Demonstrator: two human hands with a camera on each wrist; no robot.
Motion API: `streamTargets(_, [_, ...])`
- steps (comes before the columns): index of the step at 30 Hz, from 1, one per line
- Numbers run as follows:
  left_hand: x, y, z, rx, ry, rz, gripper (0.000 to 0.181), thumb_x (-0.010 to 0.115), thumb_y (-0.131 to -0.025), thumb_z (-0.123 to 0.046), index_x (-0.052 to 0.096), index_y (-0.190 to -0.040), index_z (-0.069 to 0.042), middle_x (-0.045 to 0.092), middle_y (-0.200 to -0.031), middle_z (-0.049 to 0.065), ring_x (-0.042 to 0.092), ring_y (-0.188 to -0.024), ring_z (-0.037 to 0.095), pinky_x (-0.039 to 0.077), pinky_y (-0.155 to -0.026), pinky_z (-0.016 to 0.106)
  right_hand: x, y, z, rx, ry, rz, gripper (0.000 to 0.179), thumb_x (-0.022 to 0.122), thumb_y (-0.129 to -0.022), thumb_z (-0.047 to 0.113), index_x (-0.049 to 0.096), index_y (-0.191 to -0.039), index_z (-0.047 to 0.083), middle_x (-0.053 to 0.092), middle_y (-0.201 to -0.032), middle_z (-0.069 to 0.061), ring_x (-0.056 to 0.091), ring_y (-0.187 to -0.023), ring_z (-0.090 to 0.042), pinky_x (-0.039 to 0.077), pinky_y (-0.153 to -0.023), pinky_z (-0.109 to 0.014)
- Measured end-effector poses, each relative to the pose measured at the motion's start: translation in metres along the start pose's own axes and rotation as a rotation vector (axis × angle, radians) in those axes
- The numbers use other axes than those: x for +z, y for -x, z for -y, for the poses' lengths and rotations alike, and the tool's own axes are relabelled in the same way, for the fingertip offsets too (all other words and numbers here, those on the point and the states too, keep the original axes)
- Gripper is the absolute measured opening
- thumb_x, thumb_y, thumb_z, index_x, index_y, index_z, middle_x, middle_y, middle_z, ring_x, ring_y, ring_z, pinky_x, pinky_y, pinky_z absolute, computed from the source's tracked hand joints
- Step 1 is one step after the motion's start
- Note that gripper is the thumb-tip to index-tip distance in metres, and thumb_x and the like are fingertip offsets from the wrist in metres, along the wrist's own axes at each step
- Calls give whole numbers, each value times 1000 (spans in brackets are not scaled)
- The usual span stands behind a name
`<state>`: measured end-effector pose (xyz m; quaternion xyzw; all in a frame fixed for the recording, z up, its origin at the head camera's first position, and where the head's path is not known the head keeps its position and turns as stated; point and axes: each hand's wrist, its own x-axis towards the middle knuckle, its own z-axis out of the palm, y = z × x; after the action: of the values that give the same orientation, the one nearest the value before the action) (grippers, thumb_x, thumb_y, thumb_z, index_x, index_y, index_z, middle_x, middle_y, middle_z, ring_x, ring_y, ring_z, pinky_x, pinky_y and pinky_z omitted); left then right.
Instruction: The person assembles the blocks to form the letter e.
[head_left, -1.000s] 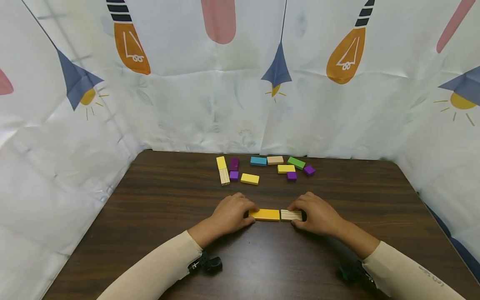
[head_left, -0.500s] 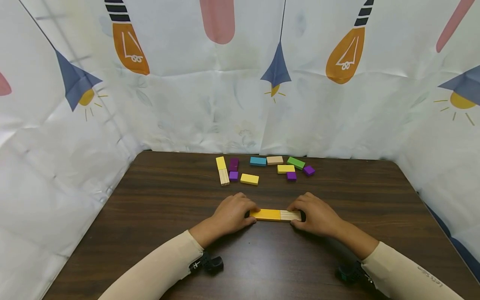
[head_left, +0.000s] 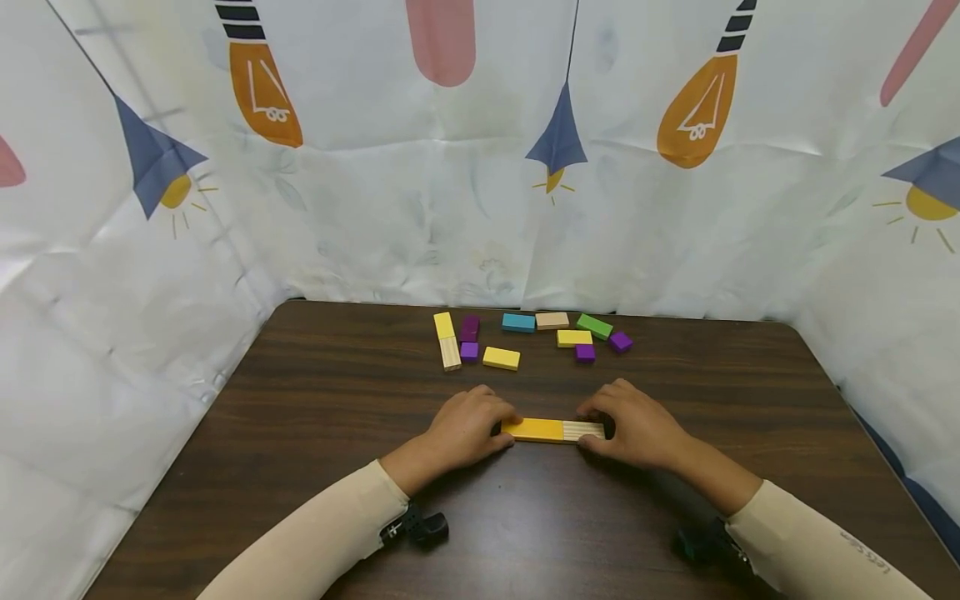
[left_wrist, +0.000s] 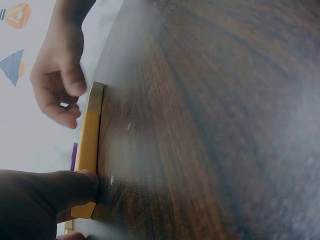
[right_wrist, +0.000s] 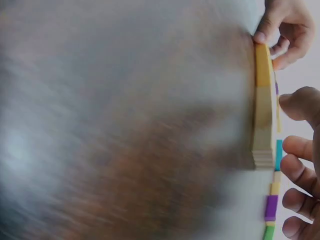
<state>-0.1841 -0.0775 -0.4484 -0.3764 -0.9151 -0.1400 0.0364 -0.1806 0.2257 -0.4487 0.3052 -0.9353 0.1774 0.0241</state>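
Note:
My left hand (head_left: 465, 429) pinches the left end of a yellow-orange wooden block (head_left: 537, 430) lying flat on the table; its thumb (left_wrist: 80, 186) presses the block's side in the left wrist view. End to end with that block, touching it in one straight line, lies a pale natural-wood block (head_left: 582, 431) with grooved lines. My right hand (head_left: 637, 427) hovers around the pale block's right end. In the right wrist view its fingers (right_wrist: 297, 169) are loosely bent and apart from the pale block, holding nothing.
Behind the hands lie several loose blocks: yellow (head_left: 501, 358), purple (head_left: 585, 353), blue (head_left: 518, 322), green (head_left: 595, 326) and plain wood (head_left: 552, 321). The dark wooden table (head_left: 360, 358) meets a printed white cloth (head_left: 360, 217) at its back and sides.
The pale block has moved left, closing the small gap to the yellow-orange block. My right hand has since loosened from the pale block; the left hand has barely moved.

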Motion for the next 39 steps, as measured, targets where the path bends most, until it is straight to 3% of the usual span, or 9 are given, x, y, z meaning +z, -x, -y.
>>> streamTargets(9, [1, 0, 0, 0, -14, 1, 25, 80, -91, -33, 78, -112, -22, 74, -110, -8, 61, -101, 18, 54, -82, 36, -23, -28, -18, 110, 12, -39, 44, 81, -88, 39, 74, -120, 11, 68, -122, -8, 55, -121, -33, 49, -96, -55])
streamTargets(15, [1, 0, 0, 2, -10, 6, 25, 80, -91, -34, 78, -112, -22, 74, -111, -8, 61, -103, 18, 53, -83, 37, -32, -49, -29, 178, 31, -43, 48, 79, -90, 39, 71, -126, 7, 66, -126, -12, 51, -123, -34, 49, -95, -56])
streamTargets(23, [1, 0, 1, -4, -13, 8, 25, 80, -91, -34, 78, -112, -22, 74, -111, -8, 61, -102, 18, 53, -83, 37, -33, -77, -40, 235, 35, -15, 49, 76, -92, 39, 69, -130, 8, 63, -132, -13, 50, -123, -35, 47, -97, -57])
streamTargets(28, [1, 0, -1, -11, -21, 18, 26, 79, -91, -35, 78, -113, -22, 74, -111, -8, 60, -103, 18, 53, -84, 37, -32, -86, -46, 263, 39, -5, 49, 74, -94, 40, 68, -131, 8, 65, -130, -13, 51, -120, -35, 48, -93, -57])
streamTargets(39, [0, 1, -1, -21, -19, 22, 26, 79, -92, -34, 78, -114, -22, 74, -112, -8, 60, -103, 17, 53, -84, 38, -21, -102, -57, 283, 69, 23, 49, 73, -94, 39, 68, -129, 7, 67, -128, -13, 52, -122, -36, 47, -98, -56])
